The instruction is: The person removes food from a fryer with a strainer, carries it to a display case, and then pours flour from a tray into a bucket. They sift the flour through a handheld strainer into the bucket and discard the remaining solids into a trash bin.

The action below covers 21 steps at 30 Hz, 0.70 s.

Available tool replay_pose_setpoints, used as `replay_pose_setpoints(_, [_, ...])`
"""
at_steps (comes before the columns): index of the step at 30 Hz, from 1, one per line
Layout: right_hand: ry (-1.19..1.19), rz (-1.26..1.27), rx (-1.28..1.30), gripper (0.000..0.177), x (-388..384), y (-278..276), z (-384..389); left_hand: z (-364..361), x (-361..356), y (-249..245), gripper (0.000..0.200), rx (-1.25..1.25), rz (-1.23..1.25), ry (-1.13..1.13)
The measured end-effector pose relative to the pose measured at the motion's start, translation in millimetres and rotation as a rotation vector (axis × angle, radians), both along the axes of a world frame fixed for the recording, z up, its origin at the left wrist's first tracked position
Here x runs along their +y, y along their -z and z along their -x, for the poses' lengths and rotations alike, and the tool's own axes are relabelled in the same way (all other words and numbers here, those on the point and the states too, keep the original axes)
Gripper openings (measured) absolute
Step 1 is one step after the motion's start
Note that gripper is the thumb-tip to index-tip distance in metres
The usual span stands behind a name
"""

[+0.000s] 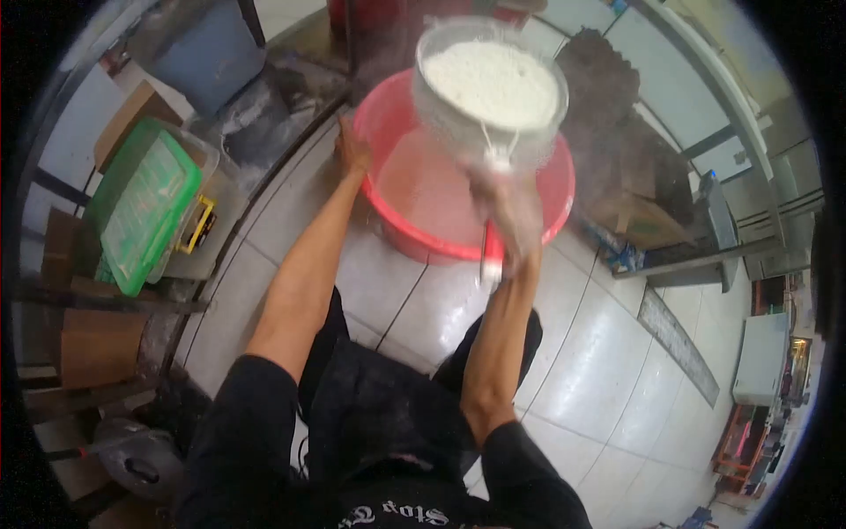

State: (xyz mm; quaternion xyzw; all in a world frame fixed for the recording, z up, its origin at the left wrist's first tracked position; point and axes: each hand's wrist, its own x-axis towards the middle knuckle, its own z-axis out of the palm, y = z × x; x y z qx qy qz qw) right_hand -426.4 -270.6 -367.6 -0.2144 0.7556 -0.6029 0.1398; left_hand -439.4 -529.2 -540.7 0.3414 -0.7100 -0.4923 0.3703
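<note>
A round sieve (492,84) heaped with white powder is held over a large red basin (423,242). My right hand (511,207), slightly blurred, is wrapped round its red and white handle. My left hand (354,152) is at the basin's left rim, with fingers bent against the outside. Pale powder (419,189) covers the inside of the basin below the sieve, and a dusty haze hangs around it. The basin stands on the tiled floor between my arms and in front of my knees.
At the left, a green lid (152,207) leans by a clear container on a shelf, with a cardboard box (101,346) below. A grey-blue bin (207,57) stands at upper left. To the right are a metal-framed rack (696,257), cardboard (636,220) and a floor grate (677,346).
</note>
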Motion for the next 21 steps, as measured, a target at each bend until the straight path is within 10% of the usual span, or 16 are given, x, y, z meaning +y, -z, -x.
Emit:
replay_pose_setpoints(9, [-0.005, 0.070, -0.173, 0.017, 8.9, -8.2, -9.0, -2.4, 14.2, 14.3, 0.059, -0.295, 0.221, -0.070])
replay_pose_setpoints(21, [-0.094, 0.119, -0.217, 0.014, -3.5, 12.8, 6.1, 7.3, 5.1, 33.5, 0.042, -0.032, 0.278, -0.168])
